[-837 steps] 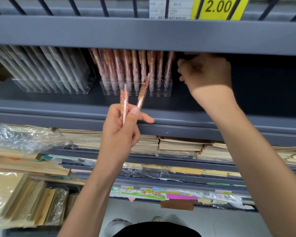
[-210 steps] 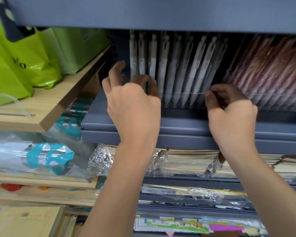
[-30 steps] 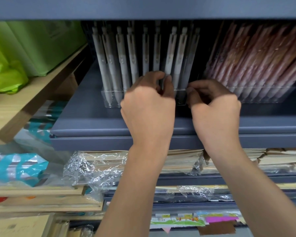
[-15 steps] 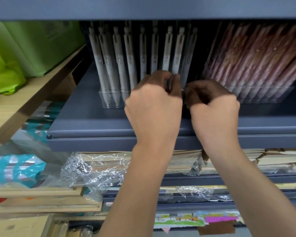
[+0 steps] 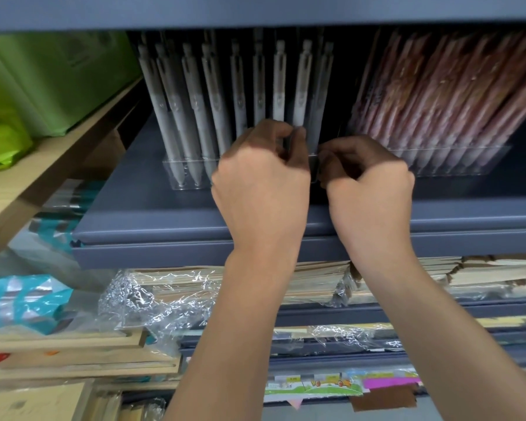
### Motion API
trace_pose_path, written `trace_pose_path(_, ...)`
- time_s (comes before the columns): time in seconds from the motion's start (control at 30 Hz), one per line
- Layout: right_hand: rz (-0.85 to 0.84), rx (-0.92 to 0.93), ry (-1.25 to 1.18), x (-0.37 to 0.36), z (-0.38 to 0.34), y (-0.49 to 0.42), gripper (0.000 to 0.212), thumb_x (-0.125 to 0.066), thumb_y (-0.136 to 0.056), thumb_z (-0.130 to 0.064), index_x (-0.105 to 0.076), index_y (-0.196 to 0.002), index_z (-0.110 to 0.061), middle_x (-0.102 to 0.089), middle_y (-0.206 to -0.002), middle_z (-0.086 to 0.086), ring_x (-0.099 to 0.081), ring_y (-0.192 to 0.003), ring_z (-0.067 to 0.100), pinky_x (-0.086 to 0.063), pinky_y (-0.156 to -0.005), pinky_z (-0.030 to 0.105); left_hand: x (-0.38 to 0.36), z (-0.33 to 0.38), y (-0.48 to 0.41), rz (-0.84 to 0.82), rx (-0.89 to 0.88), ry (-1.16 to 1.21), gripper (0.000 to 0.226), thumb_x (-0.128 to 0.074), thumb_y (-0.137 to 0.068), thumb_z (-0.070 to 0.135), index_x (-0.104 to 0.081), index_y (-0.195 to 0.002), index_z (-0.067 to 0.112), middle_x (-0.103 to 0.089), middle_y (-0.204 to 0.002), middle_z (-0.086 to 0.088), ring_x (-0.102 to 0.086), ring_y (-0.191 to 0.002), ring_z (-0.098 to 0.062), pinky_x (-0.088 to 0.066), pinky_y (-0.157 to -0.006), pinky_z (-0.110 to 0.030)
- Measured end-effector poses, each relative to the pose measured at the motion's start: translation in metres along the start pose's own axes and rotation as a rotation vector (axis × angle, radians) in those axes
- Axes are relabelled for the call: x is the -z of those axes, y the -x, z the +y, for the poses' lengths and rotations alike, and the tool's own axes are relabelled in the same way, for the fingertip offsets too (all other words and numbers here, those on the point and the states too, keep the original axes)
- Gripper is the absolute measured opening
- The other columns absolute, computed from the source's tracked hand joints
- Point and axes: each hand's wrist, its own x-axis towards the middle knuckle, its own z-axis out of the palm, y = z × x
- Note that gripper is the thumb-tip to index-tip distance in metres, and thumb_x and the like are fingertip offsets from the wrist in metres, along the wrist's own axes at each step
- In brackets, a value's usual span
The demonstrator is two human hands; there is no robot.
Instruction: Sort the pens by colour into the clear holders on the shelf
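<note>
Standing in the clear holder [image 5: 182, 177] are white pens [image 5: 192, 95]; the left hand [image 5: 261, 189] pinches one white pen [image 5: 302, 86], the right hand [image 5: 371, 192] curls at the holder's end, grip unclear. Pink pens [image 5: 438, 95] fill the second holder [image 5: 468, 165] beyond the right hand.

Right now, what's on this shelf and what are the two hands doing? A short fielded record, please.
Shelf: grey-blue, two clear holders side by side
Left holder: white pens, upright
Right holder: pink pens, tightly packed
Left hand: pinches one of the white pens
Right hand: fingers curled at the Left holder's right end; hold unclear
Beside: green bags, left
</note>
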Motion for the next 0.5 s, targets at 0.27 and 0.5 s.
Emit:
trace_pose_path(0.27,0.018,-0.05,-0.067,0.001,-0.004,0.0,0.009,-0.063,-0.087,-0.028,-0.072,-0.084,-0.026,-0.068,-0.067,-0.014,-0.062,-0.067,0.0,-0.041,-0.058,0.006,0.044,-0.029,0.027,-0.07,-0.095,-0.135,0.026,-0.061,-0.093,0.037,-0.075,-0.094,0.015,-0.068,-0.081,-0.002,-0.061,-0.079,-0.024,-0.044,-0.074,-0.033)
trace_pose_path(0.5,-0.05,-0.061,-0.011,0.006,-0.006,0.007,0.014,-0.059,-0.087,-0.025,-0.071,-0.091,-0.028,-0.066,-0.072,-0.021,-0.059,-0.075,-0.009,-0.036,-0.06,-0.001,0.086,-0.066,0.035,-0.223,-0.191,-0.318,0.026,-0.058,-0.097,0.03,-0.074,-0.105,0.011,-0.071,-0.102,-0.002,-0.063,-0.101,-0.024,-0.04,-0.102,-0.046)
